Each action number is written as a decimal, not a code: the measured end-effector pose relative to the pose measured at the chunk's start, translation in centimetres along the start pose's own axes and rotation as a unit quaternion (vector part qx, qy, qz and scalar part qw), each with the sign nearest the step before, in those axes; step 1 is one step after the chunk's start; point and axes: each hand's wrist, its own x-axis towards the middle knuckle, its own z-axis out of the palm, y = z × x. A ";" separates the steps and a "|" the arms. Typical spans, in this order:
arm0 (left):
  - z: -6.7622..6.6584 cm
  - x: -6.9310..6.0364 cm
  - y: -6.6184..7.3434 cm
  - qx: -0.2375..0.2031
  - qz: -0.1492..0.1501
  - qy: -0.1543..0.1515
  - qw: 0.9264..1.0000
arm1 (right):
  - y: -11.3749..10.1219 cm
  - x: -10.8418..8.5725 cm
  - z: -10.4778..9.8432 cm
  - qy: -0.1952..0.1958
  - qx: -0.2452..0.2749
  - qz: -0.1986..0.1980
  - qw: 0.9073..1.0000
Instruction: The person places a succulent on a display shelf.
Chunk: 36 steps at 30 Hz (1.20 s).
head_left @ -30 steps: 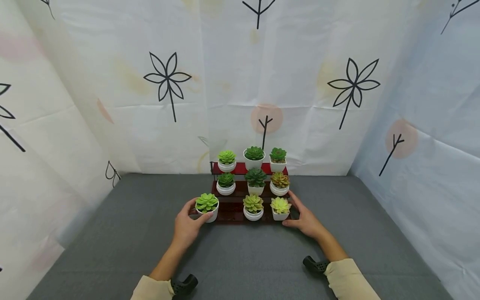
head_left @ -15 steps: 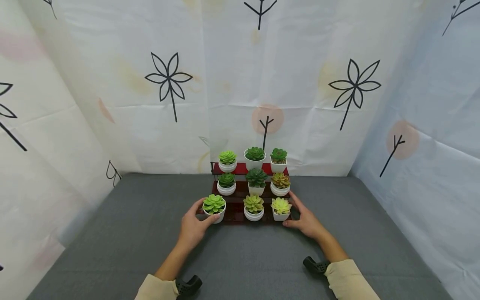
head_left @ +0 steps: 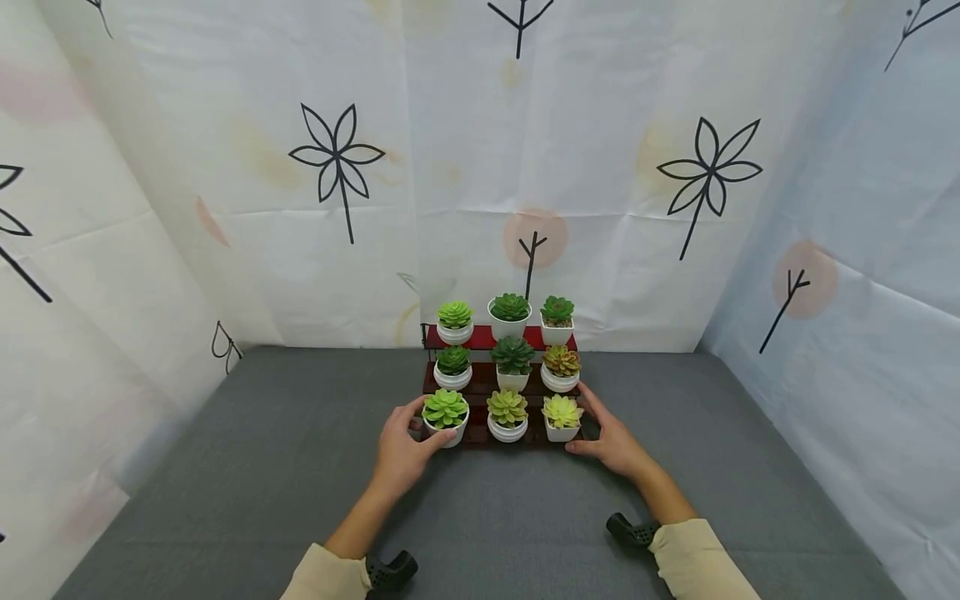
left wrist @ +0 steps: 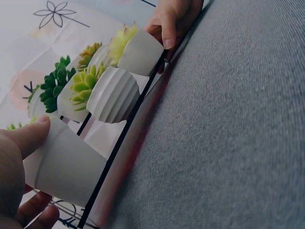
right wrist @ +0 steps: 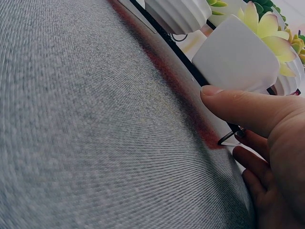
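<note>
In the head view a three-tier rack (head_left: 478, 430) with dark red shelves carries several potted succulents. My left hand (head_left: 400, 452) holds a bright green succulent in a round white pot (head_left: 447, 410) at the left end of the bottom tier. Its thumb lies on the near side of that pot (left wrist: 66, 164), which meets the rack's black front rail in the left wrist view. At the other end, my right hand (head_left: 617, 448) grips the rack's lower right corner, thumb on the front edge and fingers around the side. Beside it sits a pale yellow succulent in a square white pot (right wrist: 236, 57).
A yellow-green succulent in a ribbed pot (head_left: 507, 417) occupies the bottom tier's middle. Behind, the middle tier holds a dark green succulent (head_left: 513, 357) among others. Grey cloth (head_left: 510, 517) covers the table. A patterned white curtain (head_left: 465, 167) encloses the back and sides.
My left hand has moved right with the bright green potted succulent, from beyond the rack's left end to the bottom tier's left spot. My right hand has stayed on the rack's corner.
</note>
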 end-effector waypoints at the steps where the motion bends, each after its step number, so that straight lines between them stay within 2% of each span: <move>1: 0.1 0.0 0.1 -0.002 0.000 -0.001 1.000 | 0.0 0.0 0.0 0.001 0.001 0.000 1.000; 10: 0.4 -0.1 0.1 -0.021 -0.025 0.002 0.999 | 0.1 0.0 0.1 -0.001 0.006 0.003 1.000; 18: 0.5 -0.1 -0.3 -0.025 -0.011 0.007 1.000 | 0.1 0.0 0.3 -0.002 0.001 -0.003 1.000; 23: 0.3 0.0 -0.4 -0.025 0.014 0.005 1.000 | 0.1 0.0 0.3 0.007 0.004 -0.008 1.000; 27: -0.2 0.0 -1.0 -0.025 0.041 0.004 0.999 | 0.0 -0.3 0.3 0.017 0.002 -0.031 0.999; 32: -1.7 0.0 -1.9 -0.021 0.076 -0.001 0.997 | 0.0 -1.1 0.2 0.027 0.017 -0.059 0.998; 36: -3.5 0.3 -2.8 -0.018 0.098 -0.008 0.995 | 0.5 -1.9 -0.4 0.050 0.009 -0.078 0.996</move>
